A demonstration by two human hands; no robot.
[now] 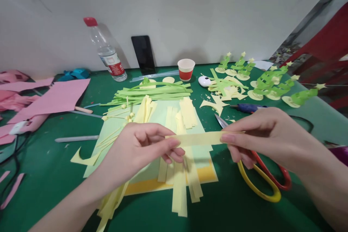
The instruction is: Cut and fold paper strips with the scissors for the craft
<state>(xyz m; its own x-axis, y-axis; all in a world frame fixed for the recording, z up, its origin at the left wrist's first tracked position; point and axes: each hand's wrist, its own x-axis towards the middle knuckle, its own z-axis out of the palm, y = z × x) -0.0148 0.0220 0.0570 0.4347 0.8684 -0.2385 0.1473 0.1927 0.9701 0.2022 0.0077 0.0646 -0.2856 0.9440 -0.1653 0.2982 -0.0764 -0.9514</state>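
Observation:
A pale yellow paper strip (199, 139) is stretched level between my two hands. My left hand (148, 143) pinches its left end between thumb and fingers. At the other end, my right hand (252, 137) grips it the same way. Below lie more yellow strips (179, 192), spread over a light green sheet (150, 170) with an orange band along its near edge. Long green paper strips (154, 92) are piled just beyond. Scissors (261, 181) with red and yellow handles lie partly hidden under my right hand.
Small green spiral paper trees (272, 83) topped with stars stand at the back right, near paper scraps (217, 103). A water bottle (110, 58), a phone (143, 55) and a paper cup (186, 69) line the wall. Pink paper (54, 98) and a grey stick (77, 139) lie left.

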